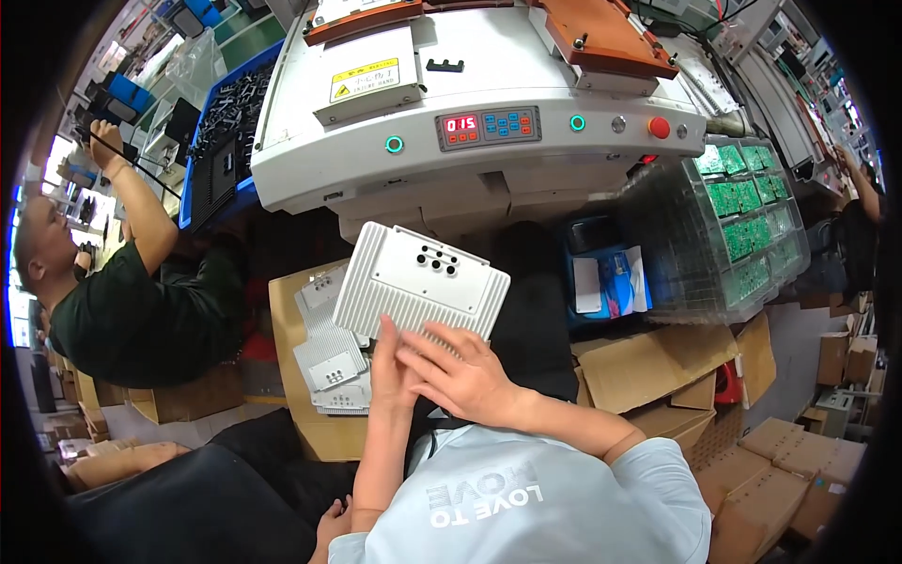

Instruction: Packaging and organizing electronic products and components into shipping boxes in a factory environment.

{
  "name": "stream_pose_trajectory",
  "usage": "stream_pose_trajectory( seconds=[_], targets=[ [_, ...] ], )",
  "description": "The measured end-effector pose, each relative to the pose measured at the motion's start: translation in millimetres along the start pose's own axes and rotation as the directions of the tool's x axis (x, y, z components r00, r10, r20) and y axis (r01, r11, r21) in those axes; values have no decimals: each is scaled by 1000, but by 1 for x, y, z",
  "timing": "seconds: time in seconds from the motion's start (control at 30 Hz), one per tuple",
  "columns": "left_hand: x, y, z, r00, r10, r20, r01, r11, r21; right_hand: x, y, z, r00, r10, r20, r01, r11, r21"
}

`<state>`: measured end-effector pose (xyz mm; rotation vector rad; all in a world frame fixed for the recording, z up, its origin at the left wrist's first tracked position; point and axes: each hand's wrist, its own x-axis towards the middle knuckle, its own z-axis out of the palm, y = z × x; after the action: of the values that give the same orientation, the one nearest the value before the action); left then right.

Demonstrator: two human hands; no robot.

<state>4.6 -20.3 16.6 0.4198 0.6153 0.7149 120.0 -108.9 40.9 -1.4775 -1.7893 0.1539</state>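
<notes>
A white ribbed metal housing panel (413,282) lies tilted in front of me, above my lap, with several small black round parts grouped near its top. At its lower edge is my left hand (393,367), its visible fingers stretched upward beside the ribs. My right hand (467,376) reaches across with fingers extended and spread, overlapping the panel's lower edge and meeting the left hand. Neither hand visibly grips the panel. The right hand hides part of the left hand's fingers, and its fingertips are slightly blurred.
Several similar housings (331,367) lie in a cardboard box (289,310) at left. Ahead stands a white machine (348,160) with orange-brown fixtures (611,38). A clear rack of green circuit boards (738,197) is at right. A co-worker (141,282) sits at left beside a blue bin (246,188).
</notes>
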Motion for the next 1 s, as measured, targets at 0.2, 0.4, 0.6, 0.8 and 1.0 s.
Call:
stream_pose_trajectory(
  seconds=[0.2,0.4,0.6,0.8,1.0],
  targets=[
    [-4,1,-7,997,-8,-81,9,1000,2,12,24,-30,943,191,-272,-226,969,-103],
    [-5,-10,-15,1000,-18,-17,20,992,124,3,69,-31,660,715,231,-643,378,667],
    [1,-20,-9,986,-27,-166,72,960,272,-13,89,-4,717,673,182,-507,326,798],
    [6,-21,-11,955,-97,-282,157,967,200,-85,169,-15,428,833,-351,-599,552,580],
    [10,-23,-21,959,-154,-239,193,969,152,-198,235,7,485,696,-530,-856,501,-126]
  ],
)
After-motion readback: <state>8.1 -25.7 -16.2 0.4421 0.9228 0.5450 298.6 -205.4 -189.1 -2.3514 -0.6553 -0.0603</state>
